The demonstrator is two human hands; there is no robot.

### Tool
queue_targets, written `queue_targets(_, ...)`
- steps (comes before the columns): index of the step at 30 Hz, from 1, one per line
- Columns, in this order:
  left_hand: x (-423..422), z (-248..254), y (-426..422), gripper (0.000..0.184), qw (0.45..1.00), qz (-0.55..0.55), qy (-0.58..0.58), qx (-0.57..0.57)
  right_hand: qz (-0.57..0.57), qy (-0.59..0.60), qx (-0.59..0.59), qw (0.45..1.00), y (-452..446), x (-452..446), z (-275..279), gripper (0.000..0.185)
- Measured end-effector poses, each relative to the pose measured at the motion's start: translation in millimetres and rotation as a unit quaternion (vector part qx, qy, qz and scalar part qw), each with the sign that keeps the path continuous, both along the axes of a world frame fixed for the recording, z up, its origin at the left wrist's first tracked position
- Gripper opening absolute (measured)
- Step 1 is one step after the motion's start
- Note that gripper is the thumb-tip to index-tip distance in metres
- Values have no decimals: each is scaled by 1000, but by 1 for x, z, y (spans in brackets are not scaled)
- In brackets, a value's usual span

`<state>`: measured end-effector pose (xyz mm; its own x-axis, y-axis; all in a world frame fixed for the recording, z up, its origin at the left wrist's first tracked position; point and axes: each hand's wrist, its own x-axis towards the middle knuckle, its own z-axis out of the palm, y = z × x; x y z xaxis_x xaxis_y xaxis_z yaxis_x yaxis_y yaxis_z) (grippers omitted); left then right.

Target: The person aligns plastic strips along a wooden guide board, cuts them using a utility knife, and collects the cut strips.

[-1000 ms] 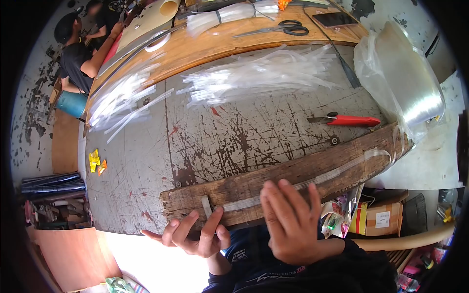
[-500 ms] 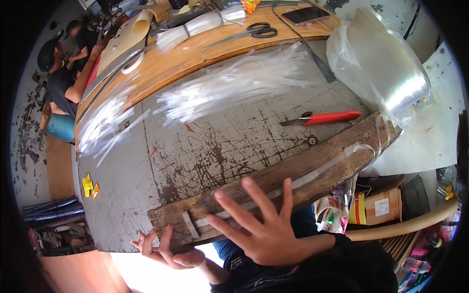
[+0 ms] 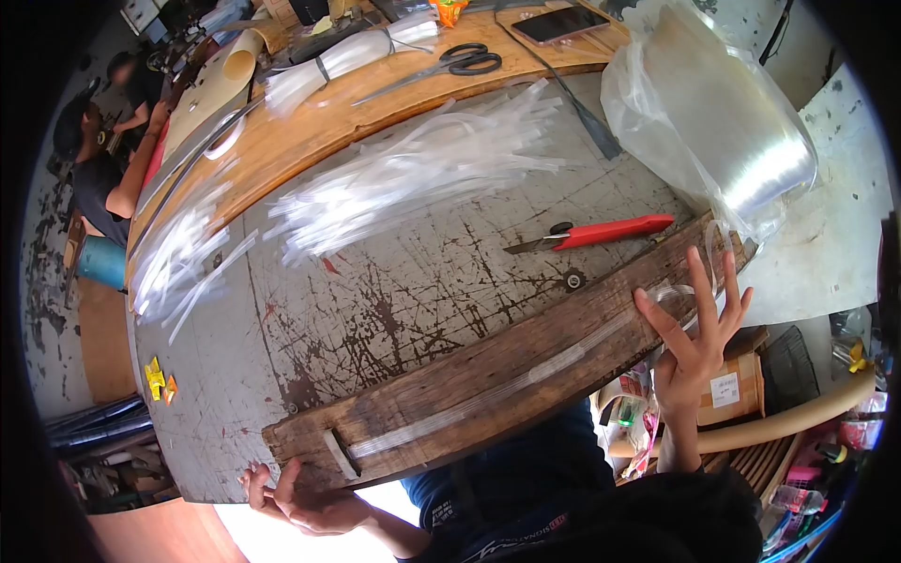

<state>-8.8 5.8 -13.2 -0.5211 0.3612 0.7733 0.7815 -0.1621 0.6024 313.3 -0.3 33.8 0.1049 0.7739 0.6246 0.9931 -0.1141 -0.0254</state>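
Observation:
A long wooden board [image 3: 450,385] lies along the near edge of the scratched grey table. Clear strips [image 3: 488,389] run along its top, from near a small metal piece [image 3: 340,454] at the left end to loose loops at the right. My left hand [image 3: 305,502] is at the board's left end, fingers apart and partly curled, with nothing seen in it. My right hand [image 3: 693,333] is spread at the right end, over the looped strips, with its fingers apart.
A red-handled cutter [image 3: 610,231] lies behind the board. Beyond are loose clear strips [image 3: 394,178], scissors [image 3: 460,64], a phone [image 3: 560,25] and a plastic-wrapped roll [image 3: 723,122]. Yellow wrappers [image 3: 155,377] lie at left. Two people [image 3: 99,174] are at the far left.
My right hand has moved from the middle of the board to its right end. My left hand has drawn back from beside the metal piece. The view has shifted, so the table sits further left.

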Motion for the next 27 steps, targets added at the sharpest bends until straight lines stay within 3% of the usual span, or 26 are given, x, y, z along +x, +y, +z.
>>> queue_targets(11, 0, 2, 1, 54, 1000, -10, 2, -9, -46, 2, 48, 998, 3, 23, -10, 50)
queue_targets(16, 1, 1, -1, 42, 999, -34, -1, 2, -67, -14, 42, 997, 1, 8, -13, 62)
queue_targets(18, -1, 2, -3, 41, 999, -36, 17, -4, -40, -3, 1, 999, -3, -15, -11, 60)
queue_targets(20, -1, 1, -3, 54, 999, -42, 32, -5, -21, 5, -37, 999, -8, -42, -7, 59)
queue_targets(22, -1, 1, -3, 52, 999, -37, 32, -5, 98, 19, -107, 989, -12, -72, -3, 53)
queue_targets(27, 0, 1, -1, 48, 999, -37, 27, 23, 218, 58, -152, 962, -10, -134, 6, 38)
